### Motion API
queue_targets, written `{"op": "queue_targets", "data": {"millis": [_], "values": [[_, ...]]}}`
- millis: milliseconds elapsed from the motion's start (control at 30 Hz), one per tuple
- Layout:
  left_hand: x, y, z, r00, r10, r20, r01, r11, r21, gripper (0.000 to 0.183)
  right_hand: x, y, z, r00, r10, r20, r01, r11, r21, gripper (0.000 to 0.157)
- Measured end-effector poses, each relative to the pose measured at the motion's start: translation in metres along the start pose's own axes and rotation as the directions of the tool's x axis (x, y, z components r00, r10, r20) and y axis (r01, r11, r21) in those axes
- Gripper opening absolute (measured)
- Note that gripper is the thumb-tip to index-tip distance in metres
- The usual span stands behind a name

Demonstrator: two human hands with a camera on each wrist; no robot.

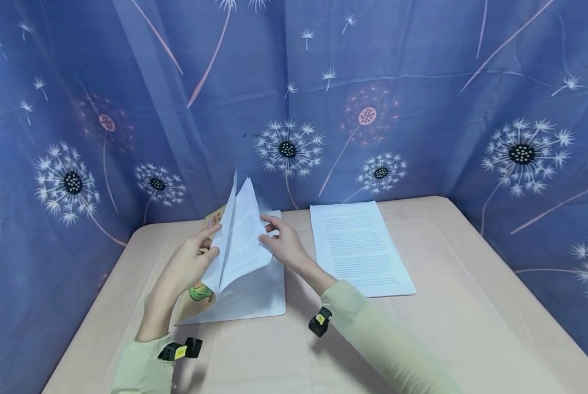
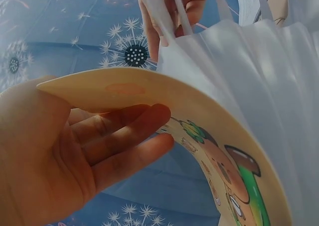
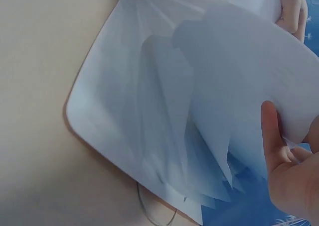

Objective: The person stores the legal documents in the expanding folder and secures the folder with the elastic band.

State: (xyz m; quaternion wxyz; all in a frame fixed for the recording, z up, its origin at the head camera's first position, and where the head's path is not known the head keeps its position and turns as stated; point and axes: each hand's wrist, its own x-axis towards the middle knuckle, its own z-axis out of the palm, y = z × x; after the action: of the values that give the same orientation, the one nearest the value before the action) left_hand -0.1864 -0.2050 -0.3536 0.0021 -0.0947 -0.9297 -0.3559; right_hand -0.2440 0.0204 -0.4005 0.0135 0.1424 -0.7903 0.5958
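A clear-sleeve display book (image 1: 256, 298) lies on the table with its cartoon-printed cover (image 2: 209, 109) bent up and curved. My left hand (image 1: 187, 265) grips that cover at the left, fingers on the printed side; its thumb is hidden in the left wrist view. Printed white pages (image 1: 244, 230) stand raised and fanned from the book. At their right edge my right hand (image 1: 286, 241) pinches one or more pages between thumb and fingers. Translucent sleeves (image 3: 224, 76) spread out beside this hand in the right wrist view. How many pages it holds, I cannot tell.
To the right of the book lies a stack of printed paper (image 1: 362, 249). A beige cloth covers the table (image 1: 471, 328). Blue dandelion-print curtains (image 1: 294, 65) enclose the back and sides. A thin cord loop (image 3: 141, 201) shows at the book's edge.
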Motion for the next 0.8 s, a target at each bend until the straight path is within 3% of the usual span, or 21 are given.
{"op": "queue_targets", "data": {"millis": [433,800], "values": [[0.003,0.002,-0.003,1.0,0.013,-0.007,-0.012,1.0,0.016,0.056,-0.004,-0.01,-0.002,0.996,-0.024,-0.085,0.023,1.0,-0.012,0.047],[0.003,0.005,0.0,1.0,0.018,-0.024,-0.016,0.999,0.051,0.054,-0.006,-0.001,0.02,0.998,-0.024,-0.051,0.023,1.0,-0.019,0.046]]}}
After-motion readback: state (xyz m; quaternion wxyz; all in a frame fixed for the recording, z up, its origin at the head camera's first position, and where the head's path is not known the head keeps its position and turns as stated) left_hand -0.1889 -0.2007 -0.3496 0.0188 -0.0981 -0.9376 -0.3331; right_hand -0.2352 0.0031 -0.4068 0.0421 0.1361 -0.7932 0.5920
